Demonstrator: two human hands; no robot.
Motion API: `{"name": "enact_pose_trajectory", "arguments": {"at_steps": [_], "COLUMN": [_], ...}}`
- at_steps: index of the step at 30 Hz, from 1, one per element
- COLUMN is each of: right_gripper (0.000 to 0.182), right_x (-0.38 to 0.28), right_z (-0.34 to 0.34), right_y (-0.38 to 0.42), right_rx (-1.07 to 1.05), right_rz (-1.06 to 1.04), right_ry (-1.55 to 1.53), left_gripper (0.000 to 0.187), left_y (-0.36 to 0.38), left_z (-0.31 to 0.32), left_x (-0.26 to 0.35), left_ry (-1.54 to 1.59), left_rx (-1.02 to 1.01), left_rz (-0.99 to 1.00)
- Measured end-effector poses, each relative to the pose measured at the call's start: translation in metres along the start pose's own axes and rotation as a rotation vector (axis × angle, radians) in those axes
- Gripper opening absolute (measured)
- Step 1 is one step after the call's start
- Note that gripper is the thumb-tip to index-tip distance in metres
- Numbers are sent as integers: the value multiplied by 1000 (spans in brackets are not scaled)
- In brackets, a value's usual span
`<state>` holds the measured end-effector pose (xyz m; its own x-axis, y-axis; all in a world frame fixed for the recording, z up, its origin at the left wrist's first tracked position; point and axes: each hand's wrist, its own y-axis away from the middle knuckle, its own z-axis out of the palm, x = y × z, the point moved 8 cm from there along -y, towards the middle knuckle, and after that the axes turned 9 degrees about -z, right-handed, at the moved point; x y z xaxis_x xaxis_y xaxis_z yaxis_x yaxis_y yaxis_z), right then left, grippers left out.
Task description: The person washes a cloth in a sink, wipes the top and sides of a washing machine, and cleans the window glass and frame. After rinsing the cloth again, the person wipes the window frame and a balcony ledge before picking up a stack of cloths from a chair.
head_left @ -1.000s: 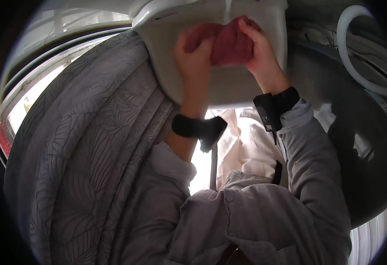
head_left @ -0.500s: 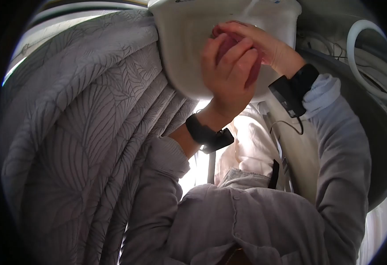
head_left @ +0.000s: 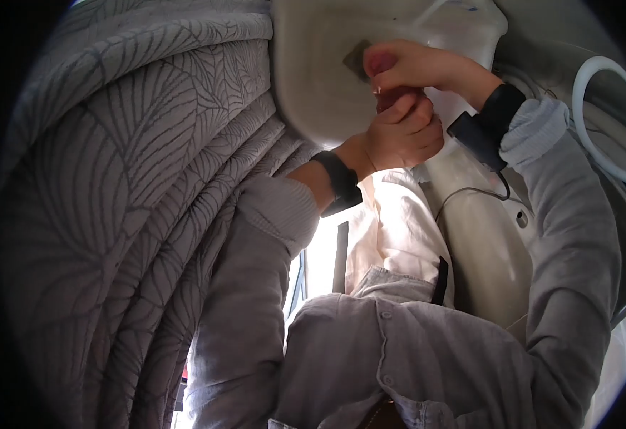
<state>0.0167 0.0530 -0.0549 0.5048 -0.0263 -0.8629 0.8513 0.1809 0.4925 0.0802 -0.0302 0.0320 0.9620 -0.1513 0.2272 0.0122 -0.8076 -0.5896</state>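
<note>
At the far top of the view, past the grey leaf-patterned curtain (head_left: 134, 186) that fills the left side, a white basin (head_left: 313, 79) takes up the middle, with a white hose (head_left: 590, 71) curving at the far right. Both arms in grey sleeves reach up to the basin, each wrist wearing a black band. The left hand (head_left: 402, 136) is curled into a fist just below the basin's rim, its grip closed round the lower part of a red cloth (head_left: 388, 96). The right hand (head_left: 413, 64) sits directly above it, fingers folded over the upper end of the same cloth, so only small patches of red show between the two hands.

The cloth looks soft and limp, bunched small enough to vanish inside two fists, and probably light; whether it is wet cannot be told from here. It should compress and twist easily, with nothing fragile about it. Holding it at both ends, as now, seems the surest way to keep it from slipping loose.
</note>
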Motion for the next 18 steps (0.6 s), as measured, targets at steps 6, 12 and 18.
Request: {"name": "enact_pose_trajectory", "arguments": {"at_steps": [6,12,18], "right_gripper": [24,34,25], "right_x": [-3,54,73], "right_z": [-7,-92,-99], "right_y": [-18,22,72], "right_rx": [206,828,1005], "right_rz": [-90,-153,-227], "right_ry": [499,-251,-339], "left_gripper": [13,32,29], "left_y": [9,-22,7], "left_z": [30,24,81], "left_x": [-8,-97,-167], "left_ry": [-66,280,847], "left_rx": [-159,-18,41], "left_rz": [74,-710,-1603]}}
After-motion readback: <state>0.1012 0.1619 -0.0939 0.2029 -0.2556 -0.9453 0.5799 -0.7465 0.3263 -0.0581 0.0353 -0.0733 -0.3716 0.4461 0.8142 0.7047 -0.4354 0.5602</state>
